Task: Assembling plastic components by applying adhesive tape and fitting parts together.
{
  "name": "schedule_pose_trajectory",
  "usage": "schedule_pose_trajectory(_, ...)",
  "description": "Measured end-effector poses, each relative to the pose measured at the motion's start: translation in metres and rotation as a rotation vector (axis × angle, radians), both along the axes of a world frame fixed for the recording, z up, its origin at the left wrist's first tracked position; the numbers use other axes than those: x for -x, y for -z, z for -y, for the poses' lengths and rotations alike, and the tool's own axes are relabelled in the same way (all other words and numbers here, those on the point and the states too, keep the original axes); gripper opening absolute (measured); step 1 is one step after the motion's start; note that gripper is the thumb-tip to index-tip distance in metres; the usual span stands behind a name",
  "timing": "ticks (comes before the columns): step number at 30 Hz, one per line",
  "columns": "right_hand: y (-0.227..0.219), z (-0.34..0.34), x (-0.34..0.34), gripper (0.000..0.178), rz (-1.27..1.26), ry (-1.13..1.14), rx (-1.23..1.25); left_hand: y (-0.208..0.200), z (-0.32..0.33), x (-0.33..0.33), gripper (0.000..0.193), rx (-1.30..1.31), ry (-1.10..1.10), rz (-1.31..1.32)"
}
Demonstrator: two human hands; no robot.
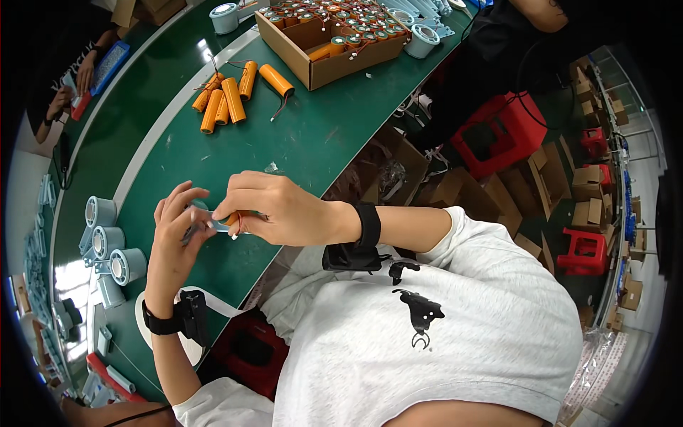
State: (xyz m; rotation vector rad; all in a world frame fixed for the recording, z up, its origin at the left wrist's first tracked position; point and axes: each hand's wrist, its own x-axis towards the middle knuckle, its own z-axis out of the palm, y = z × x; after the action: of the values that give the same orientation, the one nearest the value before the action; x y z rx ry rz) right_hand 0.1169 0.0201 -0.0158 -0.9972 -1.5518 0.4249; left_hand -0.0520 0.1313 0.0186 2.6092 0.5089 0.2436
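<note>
My left hand (176,231) is closed around a light blue plastic piece (201,215), much of which its fingers cover. My right hand (274,206) meets it from the right, thumb and fingers pinched at the piece's end. Orange and thin wires with a small white connector (235,236) show under the right fingers; whether the orange part is a whole battery cell is hidden. Both hands are just above the green table (235,153). Beyond them lies a loose group of orange cylindrical batteries (231,99) with thin wires.
A cardboard box (311,67) full of wired orange batteries stands at the far side. Light blue round-headed plastic housings (108,242) stand at left, others (422,41) beside the box. Another person's hands (84,75) work at far left. Red stools (498,135) and cartons fill the right.
</note>
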Motion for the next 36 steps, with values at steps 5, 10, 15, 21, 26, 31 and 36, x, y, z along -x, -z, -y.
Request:
schedule_pose_trajectory(5, 0.001, -0.005, 0.003, 0.014, 0.353, 0.018, -0.015, 0.005, -0.001, 0.003, 0.012, 0.141, -0.042, 0.123)
schedule_pose_trajectory(10, 0.002, -0.035, -0.002, 0.012, 0.312, -0.228, 0.334, 0.006, 0.003, 0.000, 0.016, 0.251, -0.108, 0.181)
schedule_pose_trajectory(15, 0.014, -0.041, 0.004, 0.015, 0.460, -0.239, 0.270, 0.003, 0.004, -0.002, 0.019, 0.423, -0.176, 0.171)
schedule_pose_trajectory(21, 0.005, -0.019, -0.001, 0.010, 0.467, -0.048, -0.084, 0.004, 0.007, 0.006, 0.017, -0.038, -0.027, 0.044)
schedule_pose_trajectory(26, 0.012, 0.006, -0.014, 0.019, 0.217, -0.044, -0.202, 0.004, 0.012, 0.008, 0.012, -0.066, -0.073, -0.030)
schedule_pose_trajectory(31, 0.014, 0.012, -0.019, 0.029, 0.202, 0.018, -0.409, 0.004, 0.017, -0.001, 0.019, -0.095, -0.063, -0.014)
schedule_pose_trajectory(36, 0.017, 0.021, -0.027, 0.027, 0.211, 0.018, -0.389, 0.010, 0.021, -0.006, 0.016, -0.185, -0.030, -0.016)
